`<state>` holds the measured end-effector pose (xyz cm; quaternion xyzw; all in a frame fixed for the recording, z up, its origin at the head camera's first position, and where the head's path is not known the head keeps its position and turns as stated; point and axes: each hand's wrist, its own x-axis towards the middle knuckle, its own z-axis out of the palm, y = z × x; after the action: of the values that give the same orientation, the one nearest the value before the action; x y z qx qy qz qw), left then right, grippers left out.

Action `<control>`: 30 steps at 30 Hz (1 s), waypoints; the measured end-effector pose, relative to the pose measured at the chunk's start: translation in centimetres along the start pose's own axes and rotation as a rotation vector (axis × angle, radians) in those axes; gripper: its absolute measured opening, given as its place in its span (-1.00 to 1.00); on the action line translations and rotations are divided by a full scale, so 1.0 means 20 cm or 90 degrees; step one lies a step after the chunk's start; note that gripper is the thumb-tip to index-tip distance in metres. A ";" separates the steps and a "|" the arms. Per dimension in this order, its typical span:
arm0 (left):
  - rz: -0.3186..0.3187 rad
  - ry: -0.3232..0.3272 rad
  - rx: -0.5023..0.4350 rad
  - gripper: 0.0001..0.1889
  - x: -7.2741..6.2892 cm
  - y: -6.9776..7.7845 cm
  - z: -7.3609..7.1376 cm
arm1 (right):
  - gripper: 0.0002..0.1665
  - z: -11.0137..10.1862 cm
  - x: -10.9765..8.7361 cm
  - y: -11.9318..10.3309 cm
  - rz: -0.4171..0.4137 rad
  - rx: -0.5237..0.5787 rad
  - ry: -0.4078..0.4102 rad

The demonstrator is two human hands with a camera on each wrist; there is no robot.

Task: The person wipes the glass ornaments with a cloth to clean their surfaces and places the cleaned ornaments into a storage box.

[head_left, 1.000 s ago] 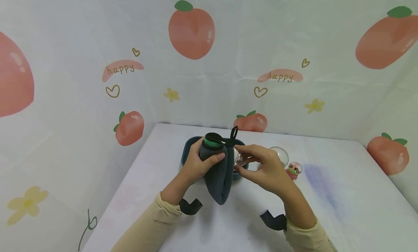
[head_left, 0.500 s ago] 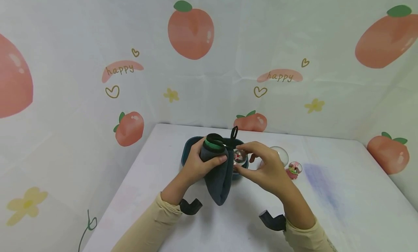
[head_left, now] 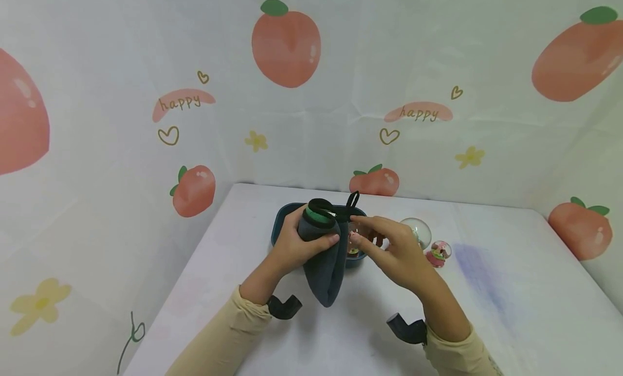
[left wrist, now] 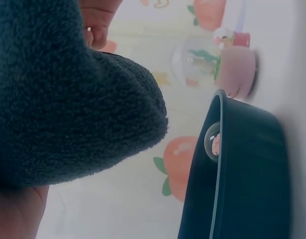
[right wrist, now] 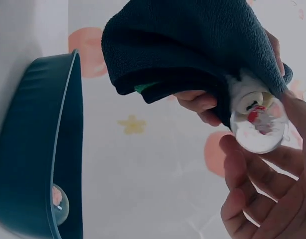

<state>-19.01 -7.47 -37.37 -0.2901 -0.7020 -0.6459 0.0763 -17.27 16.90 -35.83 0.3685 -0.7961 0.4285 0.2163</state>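
A dark blue-grey towel (head_left: 323,273) with black trim and a hanging loop is bunched in my left hand (head_left: 294,246), thumb pressed across its front. Out of its folds, in the right wrist view, pokes a small snow globe (right wrist: 260,129) with a white base and a red-and-white figure inside. My right hand (head_left: 396,249) holds the globe's clear dome by the fingertips, one finger lying along the towel's edge. Behind the towel in the head view, the globe is largely hidden. The left wrist view shows mostly the towel's fuzzy underside.
Behind the hands stands a dark teal tray (left wrist: 257,169) with another clear globe (left wrist: 213,142) inside. To its right on the white table (head_left: 486,332) are a larger snow globe (head_left: 417,231) and a small pink-based one (head_left: 438,254). A peach-printed cloth hangs behind.
My right fingers have shifted on the snow globe, turning it: its white base, then its red figure, faced the head camera, and now it is mostly covered. My left hand stays put.
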 end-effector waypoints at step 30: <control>-0.006 0.014 -0.002 -0.50 0.00 -0.01 0.00 | -0.52 -0.02 -0.01 0.00 0.048 0.078 -0.037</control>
<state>-19.08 -7.51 -37.48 -0.2794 -0.7014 -0.6507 0.0806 -17.19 17.24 -35.76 0.3631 -0.7878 0.4731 0.1539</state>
